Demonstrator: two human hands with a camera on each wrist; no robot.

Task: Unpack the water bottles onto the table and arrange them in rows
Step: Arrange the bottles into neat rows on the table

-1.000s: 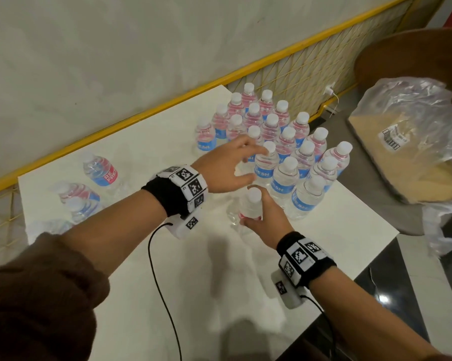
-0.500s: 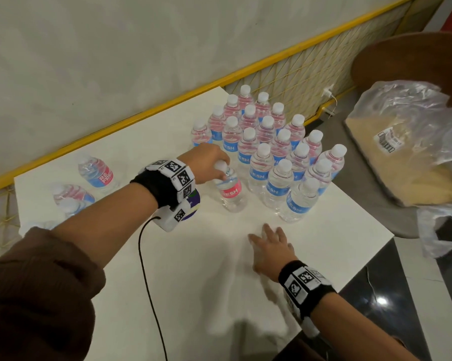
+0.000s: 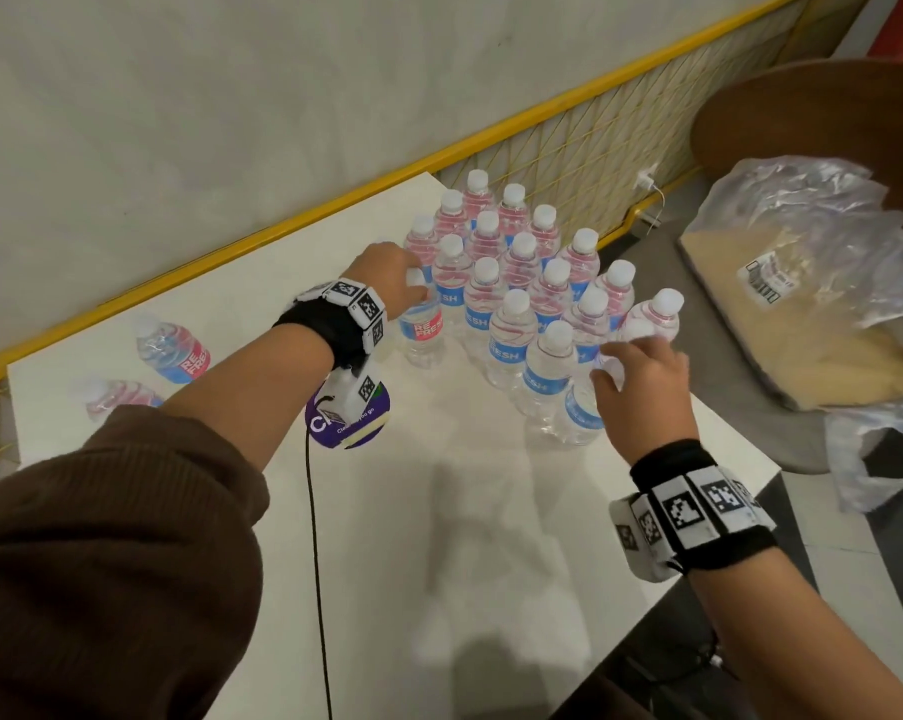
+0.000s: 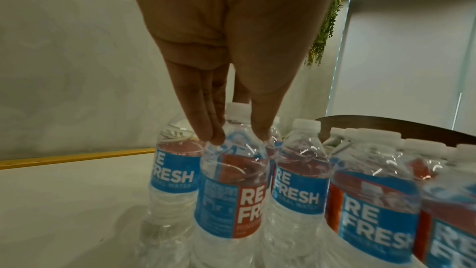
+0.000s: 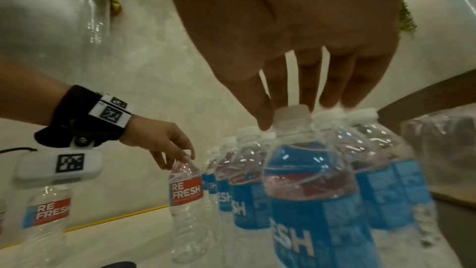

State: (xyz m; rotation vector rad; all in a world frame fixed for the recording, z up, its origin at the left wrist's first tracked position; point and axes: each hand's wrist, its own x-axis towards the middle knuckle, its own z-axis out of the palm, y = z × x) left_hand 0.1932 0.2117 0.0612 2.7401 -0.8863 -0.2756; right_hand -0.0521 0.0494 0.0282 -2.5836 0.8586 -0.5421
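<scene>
Several small REFRESH water bottles (image 3: 523, 250) with white caps stand upright in tight rows at the far right of the white table (image 3: 439, 537). My left hand (image 3: 413, 288) pinches the neck of a bottle (image 3: 422, 330) standing at the left edge of the block. The left wrist view shows thumb and fingers of that hand (image 4: 239, 140) closed around that bottle (image 4: 231, 201) just below the cap. My right hand (image 3: 610, 366) is over the nearest bottle (image 3: 576, 413) at the front right corner. In the right wrist view the right hand (image 5: 283, 115) has its thumb and fingers round this bottle's (image 5: 309, 191) cap.
Two loose bottles (image 3: 173, 350) lie on their sides at the table's far left. A purple round sticker (image 3: 345, 428) lies under my left wrist. A torn plastic wrap with a cardboard tray (image 3: 802, 314) rests on a seat to the right. A black cable (image 3: 316, 563) crosses the table.
My left hand has carried its bottle further back to the left edge of the block. My right hand has left the tabletop and moved up to the front right bottle's cap.
</scene>
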